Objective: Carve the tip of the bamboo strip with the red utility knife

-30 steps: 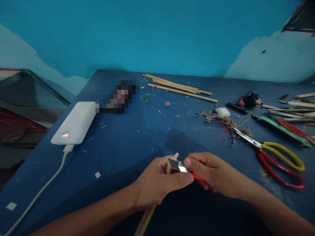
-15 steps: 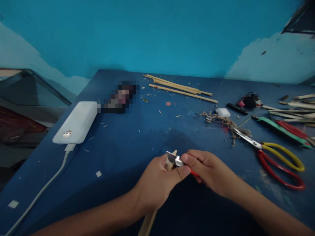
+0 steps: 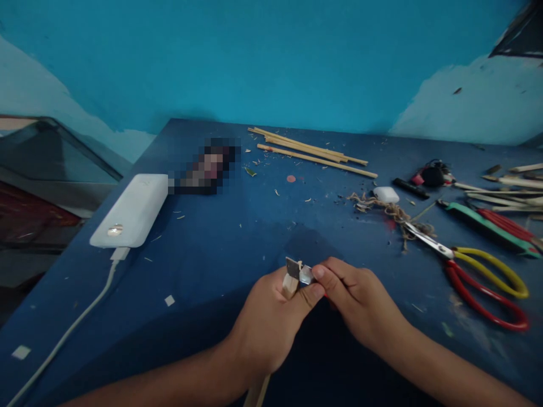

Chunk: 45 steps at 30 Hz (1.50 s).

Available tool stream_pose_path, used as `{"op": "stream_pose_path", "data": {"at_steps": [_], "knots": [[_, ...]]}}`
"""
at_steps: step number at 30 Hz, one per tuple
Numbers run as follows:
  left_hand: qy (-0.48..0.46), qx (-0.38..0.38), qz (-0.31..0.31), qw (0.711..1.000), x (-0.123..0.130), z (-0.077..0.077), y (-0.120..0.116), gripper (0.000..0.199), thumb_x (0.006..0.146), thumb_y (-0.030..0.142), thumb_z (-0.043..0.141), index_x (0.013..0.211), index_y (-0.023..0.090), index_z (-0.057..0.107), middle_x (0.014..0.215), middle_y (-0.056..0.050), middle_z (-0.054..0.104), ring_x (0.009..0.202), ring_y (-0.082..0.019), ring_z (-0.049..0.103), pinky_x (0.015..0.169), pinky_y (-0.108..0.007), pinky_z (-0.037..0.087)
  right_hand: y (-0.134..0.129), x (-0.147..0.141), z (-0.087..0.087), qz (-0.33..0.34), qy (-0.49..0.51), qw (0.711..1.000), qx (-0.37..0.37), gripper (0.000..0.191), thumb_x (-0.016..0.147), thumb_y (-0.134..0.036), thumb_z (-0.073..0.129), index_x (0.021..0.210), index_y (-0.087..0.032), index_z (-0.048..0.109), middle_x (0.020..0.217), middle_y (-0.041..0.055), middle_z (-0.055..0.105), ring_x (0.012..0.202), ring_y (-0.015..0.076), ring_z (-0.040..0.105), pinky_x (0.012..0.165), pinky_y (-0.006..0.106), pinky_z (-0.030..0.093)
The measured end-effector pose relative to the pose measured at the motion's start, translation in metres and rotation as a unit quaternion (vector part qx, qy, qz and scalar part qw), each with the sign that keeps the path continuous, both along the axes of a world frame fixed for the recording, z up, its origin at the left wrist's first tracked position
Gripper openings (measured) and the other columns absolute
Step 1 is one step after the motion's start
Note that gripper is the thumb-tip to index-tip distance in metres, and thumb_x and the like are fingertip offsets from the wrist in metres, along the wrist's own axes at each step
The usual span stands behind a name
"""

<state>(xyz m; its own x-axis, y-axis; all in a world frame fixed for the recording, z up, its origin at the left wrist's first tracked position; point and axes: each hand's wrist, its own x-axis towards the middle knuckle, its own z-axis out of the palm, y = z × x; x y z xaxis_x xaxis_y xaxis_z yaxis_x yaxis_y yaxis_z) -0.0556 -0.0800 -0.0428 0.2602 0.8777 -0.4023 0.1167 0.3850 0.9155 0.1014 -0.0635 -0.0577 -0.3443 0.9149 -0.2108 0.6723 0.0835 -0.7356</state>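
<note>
My left hand (image 3: 274, 319) is wrapped round a pale wooden stick (image 3: 290, 286), whose cut end sticks up past the thumb and whose other end shows below the wrist. A utility knife (image 3: 306, 275) with a short wide blade and a bit of red handle is gripped in my right hand (image 3: 354, 291). Its blade lies against the top of the stick, with a small curl of wood beside it. My left thumb touches the knife near the blade's base. Most of the knife handle is hidden by my right fingers.
Thin wooden sticks (image 3: 316, 152) lie near the wall. On the right are scissors (image 3: 449, 254) with red and yellow handles, twine (image 3: 392, 212), a white case (image 3: 386, 195) and green-handled pliers (image 3: 487, 226). A white power bank (image 3: 131, 212) with a cable sits left. Shavings are scattered about.
The blade has moved slightly up at the stick's end, and the pointed tip seen earlier now looks blunter. A small wood curl shows by the blade. Both hands keep their grips.
</note>
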Motion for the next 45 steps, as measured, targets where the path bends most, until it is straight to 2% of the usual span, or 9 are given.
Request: {"op": "stream_pose_path", "data": {"at_steps": [8, 12, 17, 25, 33, 38, 42, 45], "knots": [[0.001, 0.016, 0.018, 1.0, 0.0, -0.003, -0.0053, 0.021, 0.085, 0.037, 0.053, 0.076, 0.019, 0.058, 0.073, 0.004, 0.06, 0.072, -0.012, 0.054, 0.064, -0.021, 0.039, 0.0011, -0.0018, -0.0009, -0.001, 0.019, 1.0, -0.005, 0.043, 0.092, -0.051, 0.033, 0.064, -0.021, 0.045, 0.052, -0.0027, 0.05, 0.049, 0.0123, 0.046, 0.046, 0.023, 0.032], [0.001, 0.019, 0.021, 1.0, 0.0001, -0.0031, -0.0056, 0.018, 0.085, 0.036, 0.053, 0.079, 0.02, 0.059, 0.076, 0.005, 0.061, 0.071, -0.011, 0.052, 0.064, -0.021, 0.037, 0.0003, -0.0019, -0.0017, -0.005, 0.024, 1.0, -0.01, 0.043, 0.092, -0.051, 0.034, 0.063, -0.021, 0.046, 0.053, -0.0031, 0.048, 0.049, 0.0121, 0.045, 0.047, 0.023, 0.032], [0.026, 0.002, 0.028, 0.999, 0.0, -0.005, -0.0057, 0.024, 0.083, 0.04, 0.054, 0.072, 0.018, 0.056, 0.073, 0.003, 0.06, 0.069, -0.011, 0.051, 0.058, -0.022, 0.035, -0.0001, -0.0019, -0.0024, -0.009, 0.035, 0.999, -0.008, 0.043, 0.092, -0.051, 0.034, 0.064, -0.021, 0.048, 0.054, -0.003, 0.049, 0.05, 0.012, 0.046, 0.048, 0.023, 0.033], [-0.008, 0.014, 0.03, 0.999, -0.0008, -0.0057, -0.0092, 0.021, 0.085, 0.038, 0.052, 0.08, 0.019, 0.06, 0.078, 0.003, 0.06, 0.075, -0.012, 0.052, 0.067, -0.022, 0.038, -0.0007, -0.0031, -0.0045, -0.031, 0.036, 0.999, -0.008, 0.044, 0.09, -0.054, 0.036, 0.066, -0.021, 0.051, 0.054, -0.0033, 0.05, 0.051, 0.0123, 0.047, 0.049, 0.023, 0.033], [-0.007, 0.025, 0.038, 0.999, 0.0, -0.0034, -0.0056, 0.015, 0.084, 0.034, 0.055, 0.079, 0.02, 0.058, 0.071, 0.006, 0.054, 0.068, -0.009, 0.045, 0.063, -0.019, 0.035, -0.0018, -0.006, -0.0063, -0.053, 0.053, 0.997, 0.003, 0.044, 0.09, -0.053, 0.037, 0.066, -0.021, 0.054, 0.054, -0.0033, 0.05, 0.051, 0.0125, 0.047, 0.049, 0.023, 0.034], [0.011, 0.026, 0.04, 0.999, -0.0004, -0.0038, -0.0057, 0.019, 0.084, 0.036, 0.054, 0.076, 0.018, 0.055, 0.069, 0.006, 0.05, 0.066, -0.009, 0.042, 0.061, -0.019, 0.035, -0.0028, -0.0076, -0.006, -0.066, 0.06, 0.996, 0.008, 0.042, 0.09, -0.052, 0.039, 0.069, -0.021, 0.058, 0.054, -0.0033, 0.05, 0.051, 0.0126, 0.047, 0.049, 0.023, 0.034], [-0.01, 0.034, 0.014, 0.999, -0.0022, -0.0042, -0.0032, 0.02, 0.085, 0.036, 0.052, 0.078, 0.017, 0.056, 0.071, 0.004, 0.051, 0.067, -0.01, 0.044, 0.064, -0.02, 0.037, -0.0021, -0.0087, -0.0043, -0.068, 0.084, 0.994, -0.005, 0.042, 0.09, -0.05, 0.039, 0.068, -0.02, 0.056, 0.052, -0.0035, 0.05, 0.049, 0.0119, 0.047, 0.048, 0.022, 0.035], [-0.006, 0.016, 0.004, 1.0, -0.0036, -0.0034, -0.0001, 0.024, 0.085, 0.035, 0.05, 0.069, 0.017, 0.049, 0.058, 0.006, 0.042, 0.055, -0.008, 0.037, 0.053, -0.02, 0.033, -0.001, -0.0084, -0.0032, -0.068, 0.098, 0.993, -0.022, 0.042, 0.091, -0.049, 0.039, 0.065, -0.02, 0.053, 0.051, -0.0037, 0.05, 0.048, 0.0111, 0.048, 0.046, 0.021, 0.034]]}}
